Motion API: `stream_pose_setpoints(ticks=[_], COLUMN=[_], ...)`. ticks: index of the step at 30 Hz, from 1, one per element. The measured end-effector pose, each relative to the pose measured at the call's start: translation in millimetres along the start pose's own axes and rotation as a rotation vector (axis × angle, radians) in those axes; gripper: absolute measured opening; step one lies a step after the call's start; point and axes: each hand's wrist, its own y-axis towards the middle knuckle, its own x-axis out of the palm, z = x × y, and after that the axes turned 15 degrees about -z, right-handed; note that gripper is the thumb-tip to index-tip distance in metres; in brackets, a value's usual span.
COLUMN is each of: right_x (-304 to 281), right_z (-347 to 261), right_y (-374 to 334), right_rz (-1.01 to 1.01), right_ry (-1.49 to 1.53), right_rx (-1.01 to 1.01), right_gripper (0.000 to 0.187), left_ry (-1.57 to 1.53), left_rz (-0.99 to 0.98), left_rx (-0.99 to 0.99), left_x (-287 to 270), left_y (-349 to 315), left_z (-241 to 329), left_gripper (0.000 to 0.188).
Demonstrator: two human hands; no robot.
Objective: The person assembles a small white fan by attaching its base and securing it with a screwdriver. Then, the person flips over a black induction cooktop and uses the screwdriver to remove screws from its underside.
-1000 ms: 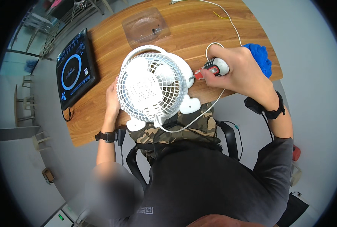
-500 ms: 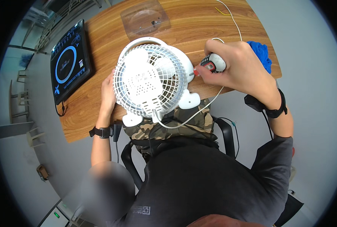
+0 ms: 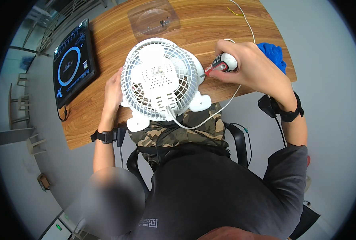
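Note:
A small white fan [image 3: 159,80] with a round grille and rounded feet lies at the table's near edge, its back with the power cord turned up. My left hand [image 3: 114,90] grips the fan's left rim, its fingertips partly hidden behind the grille. In my right hand [image 3: 252,66] is a screwdriver [image 3: 224,63] with a white, black and red handle. The screwdriver's tip points left and meets the fan's right side, near the white rounded part beside the grille. A white cord [image 3: 198,127] curves from the fan's back toward the right.
A black induction cooktop [image 3: 72,66] lies on the left of the wooden table [image 3: 110,24]. Behind the fan is a clear plastic tray [image 3: 146,16] holding small dark pieces. A crumpled blue cloth [image 3: 273,55] rests at the right edge, near a thin white wire [image 3: 248,22].
The fan has tilted slightly, so its back now faces up more squarely. My right hand has turned the screwdriver a little, its tip staying at the fan's side.

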Motion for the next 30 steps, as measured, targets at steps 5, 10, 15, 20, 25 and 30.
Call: stream_pose_setpoints(ticks=[5,10,15,20,25,30], right_x=[-11.8,-26.8,-29.7,-30.9,-7.9,-5.7], right_z=[12.2,14.7,10.1,-4.1,-7.1,-21.7], right_y=[3.2,3.9,1.2,-3.4,7.9,3.2], right_rz=[-0.066,-0.154,-0.219,-0.257,-0.013,0.057], right_ry=[-0.005,-0.017,-0.103,-0.172,-0.424,-0.649], right_rx=[-0.023,-0.103,-0.149,-0.044,0.001,0.173], right_gripper=[0.030,0.026,0.025,0.031,0.036,0.046], left_ry=[-0.007,0.095,0.051,0.026,-0.028,0.045], left_rz=[-0.009,0.005,-0.009,-0.016,-0.003,0.014], left_rx=[-0.027,-0.036,-0.011,0.027,0.010,0.022], left_x=[0.4,2.9,7.4,1.3,0.3,1.8], left_y=[-2.3,-4.7,-8.4,-3.3,-2.3,-7.4], left_z=[10.3,15.1,21.7,7.1,-1.3,-5.5], left_gripper=[0.060,0.057,0.056,0.055,0.057,0.058])
